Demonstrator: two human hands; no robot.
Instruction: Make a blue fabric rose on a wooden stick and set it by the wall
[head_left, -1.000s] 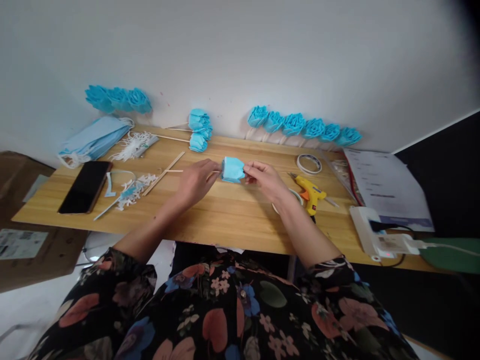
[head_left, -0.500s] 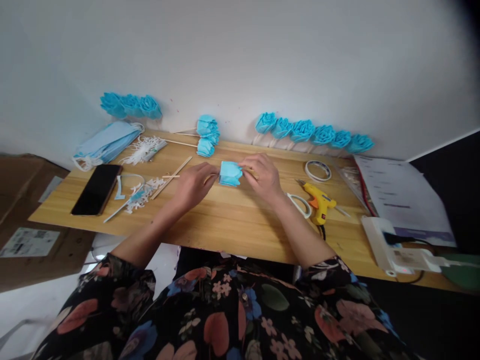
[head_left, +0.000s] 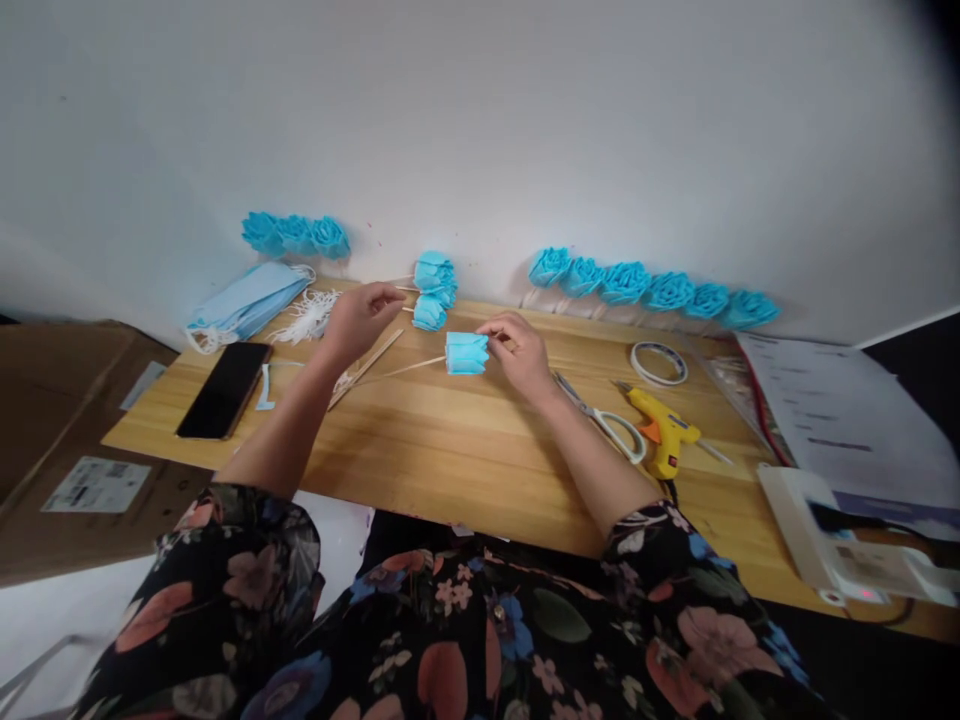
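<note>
A light-blue handmade flower (head_left: 466, 354) lies sideways in front of me, petal edges to the right and its thin wooden stick (head_left: 416, 367) running left. My right hand (head_left: 517, 352) pinches the petal edge between thumb and fingertips. Beyond it, two or so similar blue flowers (head_left: 435, 290) lie on their sides near the wall, sticks to the left. My left hand (head_left: 367, 315) hovers by those sticks, off the nearer flower, thumb and fingers slightly apart. Whether its fingertips touch a stick I cannot make out.
At right are scissors (head_left: 611, 425), a yellow glue gun (head_left: 664, 428), a tape roll (head_left: 658, 364), papers (head_left: 840, 420) and a power strip (head_left: 799, 530). Finished blue flowers (head_left: 624, 284) lean on the wall. Left: masks (head_left: 247, 300), white ear loops (head_left: 307, 315), a phone (head_left: 225, 390).
My left hand has let go of the flower's stick side and moved up and left toward the other sticks. My right hand still holds the flower's petal edge. The view has shifted slightly.
</note>
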